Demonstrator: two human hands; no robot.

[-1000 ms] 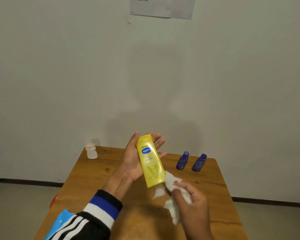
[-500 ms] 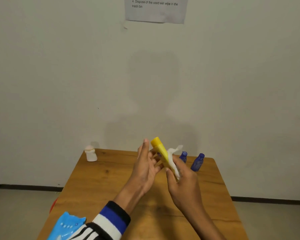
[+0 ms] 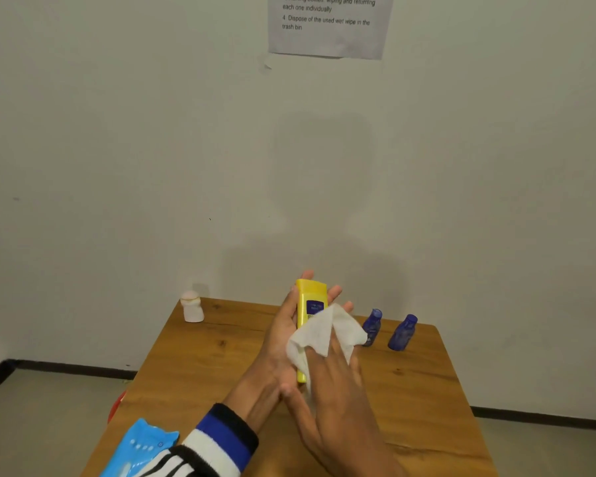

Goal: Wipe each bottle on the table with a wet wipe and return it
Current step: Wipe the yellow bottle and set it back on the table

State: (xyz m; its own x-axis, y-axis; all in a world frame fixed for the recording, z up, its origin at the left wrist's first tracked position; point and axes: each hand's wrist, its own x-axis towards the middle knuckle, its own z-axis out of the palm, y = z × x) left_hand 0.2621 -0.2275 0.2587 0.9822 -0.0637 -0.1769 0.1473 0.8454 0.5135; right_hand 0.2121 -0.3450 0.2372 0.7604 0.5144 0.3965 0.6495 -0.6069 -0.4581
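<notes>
Wooden table (image 3: 200, 366) pushed against the wall, grain and a few dark knots showing. At its far left corner stands a small white roll-on bottle (image 3: 192, 307), upright. Over toward the far right corner, two small blue bottles side by side: one (image 3: 372, 327) nearer that white bottle, the other (image 3: 402, 332) just beside it, both leaning slightly. A light-blue wet-wipe pack (image 3: 136, 449) lies at the near left edge.
</notes>
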